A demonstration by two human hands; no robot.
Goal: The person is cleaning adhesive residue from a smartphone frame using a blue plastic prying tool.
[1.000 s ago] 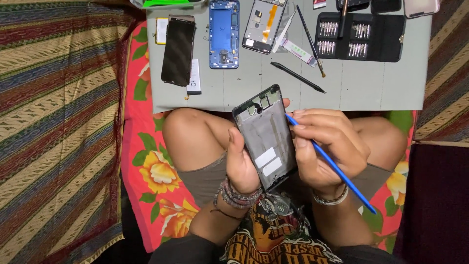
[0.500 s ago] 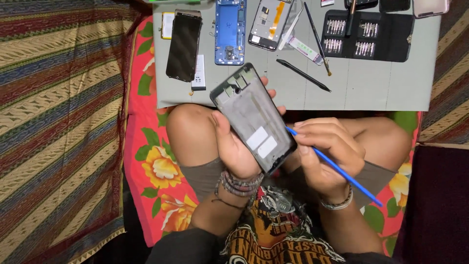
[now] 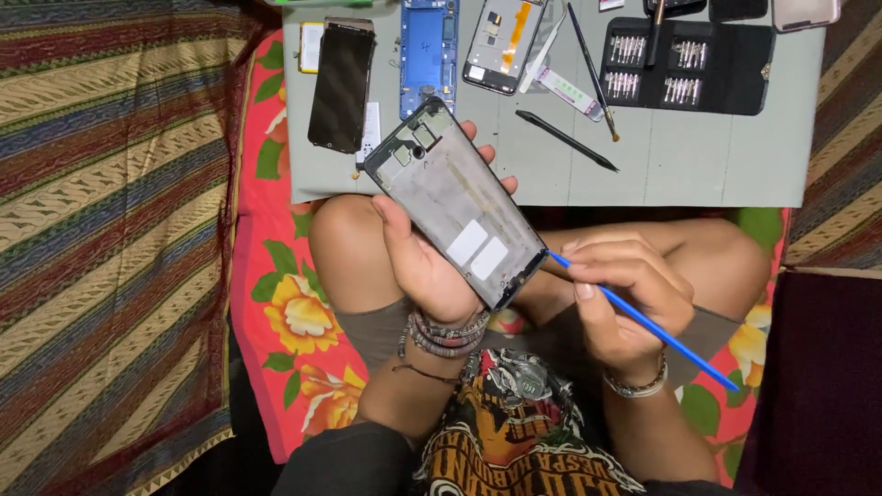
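Your left hand [image 3: 424, 266] cradled the phone frame [image 3: 457, 204] over your lap, fingers wrapped round its edges and tilting it so its inner face showed. Your right hand [image 3: 617, 298] pinched the blue pry tool [image 3: 643, 321], tip at the frame's near-right corner, where a seam would be reached.

Lighting: even, moderately bright overhead; soft shadows beneath worktop [image 3: 717, 165] edge; colours saturated; focus sharp centrally, corners slightly dim.
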